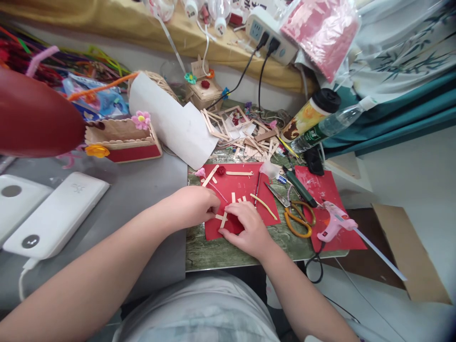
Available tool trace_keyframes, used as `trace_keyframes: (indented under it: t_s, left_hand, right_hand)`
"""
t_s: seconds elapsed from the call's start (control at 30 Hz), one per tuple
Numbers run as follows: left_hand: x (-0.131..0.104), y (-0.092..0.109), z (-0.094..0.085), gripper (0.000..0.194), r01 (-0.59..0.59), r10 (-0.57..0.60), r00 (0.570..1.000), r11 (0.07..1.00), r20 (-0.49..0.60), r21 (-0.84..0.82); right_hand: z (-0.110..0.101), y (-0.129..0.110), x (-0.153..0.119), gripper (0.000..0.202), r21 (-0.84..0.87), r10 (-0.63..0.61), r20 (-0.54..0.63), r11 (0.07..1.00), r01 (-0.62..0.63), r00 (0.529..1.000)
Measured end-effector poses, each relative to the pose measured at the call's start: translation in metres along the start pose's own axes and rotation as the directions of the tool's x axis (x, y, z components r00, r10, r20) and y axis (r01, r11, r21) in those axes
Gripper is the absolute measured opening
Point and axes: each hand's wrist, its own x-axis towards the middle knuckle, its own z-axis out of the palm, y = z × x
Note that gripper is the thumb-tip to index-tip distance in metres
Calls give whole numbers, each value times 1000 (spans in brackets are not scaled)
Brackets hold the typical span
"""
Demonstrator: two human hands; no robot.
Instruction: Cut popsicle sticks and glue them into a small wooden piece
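Over a red sheet point(213, 232), my right hand point(251, 229) pinches a short wooden craft stick point(223, 220) by its ends, between thumb and fingers. My left hand point(194, 205) is closed at the fingertips on a smaller wooden piece point(219, 216), which meets that stick crosswise. Whether the two are joined I cannot tell. Several stick pieces point(233, 196) poke out just beyond my right hand. Farther up the sheet lie a whole craft stick point(239, 173), a dark red rose point(221, 170) and crossed sticks point(210, 175). A pale yellow curved strip point(263, 206) rests to the right.
Orange-handled scissors point(298, 223), a dark green cutter point(301, 188) and a pink glue gun point(335, 222) lie to the right. Behind are a pile of craft sticks point(254, 137), a cup point(309, 116) and a bottle point(335, 123). White power banks point(57, 213) are on the left.
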Motion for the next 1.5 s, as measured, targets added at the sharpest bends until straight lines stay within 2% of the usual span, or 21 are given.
trace_keyframes:
  t_s: [0.53,1.23,1.3,1.5]
  left_hand:
    - [1,2,-1,8,18,-19,1000,1000,14,23]
    - [1,2,-2,8,8,-8,1000,1000,12,26]
    - [1,2,-2,8,8,-8,1000,999,13,32]
    - [2,6,-6,12,17,-19,999,999,35,45]
  right_hand:
    - [2,2,-1,23,14,-14,-11,1000,14,1000]
    - [1,1,0,21,5,-16,23,1000,16,1000]
    - [0,0,0,24,13,-15,19,1000,15,1000]
    - [-4,-3,-2,54,23,77,-6,997,-77,997]
